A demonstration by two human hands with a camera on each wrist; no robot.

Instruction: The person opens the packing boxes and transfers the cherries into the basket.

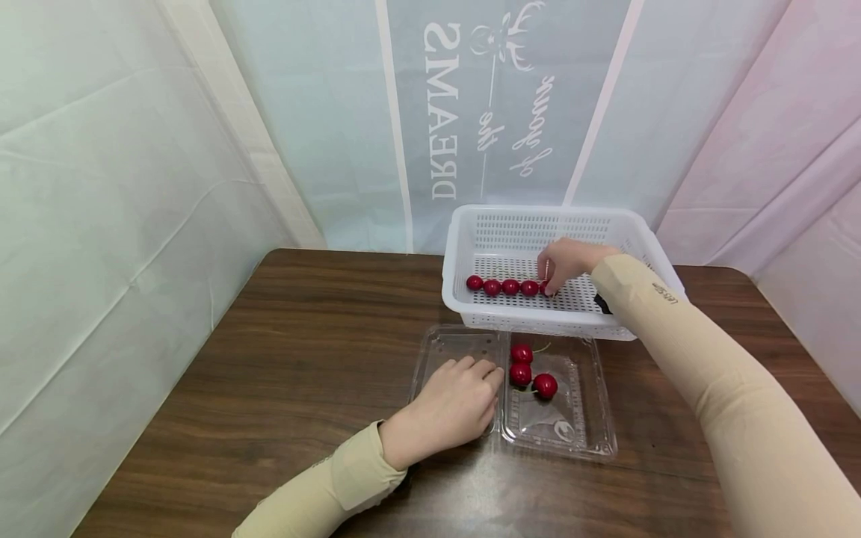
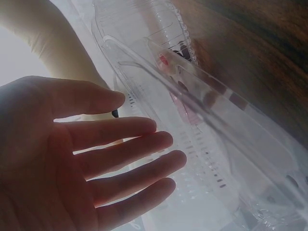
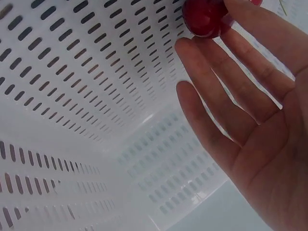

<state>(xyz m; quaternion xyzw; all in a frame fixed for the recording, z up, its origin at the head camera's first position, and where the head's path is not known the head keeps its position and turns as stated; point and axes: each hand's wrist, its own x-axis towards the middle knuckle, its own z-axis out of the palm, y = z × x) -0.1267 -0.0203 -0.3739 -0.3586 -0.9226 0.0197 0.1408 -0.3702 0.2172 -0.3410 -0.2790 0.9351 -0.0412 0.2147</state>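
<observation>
In the head view my right hand (image 1: 572, 258) reaches into a white plastic basket (image 1: 464, 232) and pinches a red cherry at the right end of a row. Several more cherries (image 1: 510, 287) line up to its left on the basket floor. The right wrist view shows that cherry (image 3: 202, 17) between the thumb and fingertips. Over the lid half of a clear plastic clamshell box (image 1: 464, 344) lies my left hand (image 1: 447, 407), its fingers spread and holding nothing in the left wrist view. Three cherries (image 1: 545, 386), some with green stems, sit in the box's other half.
The basket stands at the back of a dark wood table (image 1: 303, 359), directly behind the open box. A pale blue printed cloth (image 1: 356, 119) hangs behind the table, with white cloth (image 1: 134, 224) at the left side.
</observation>
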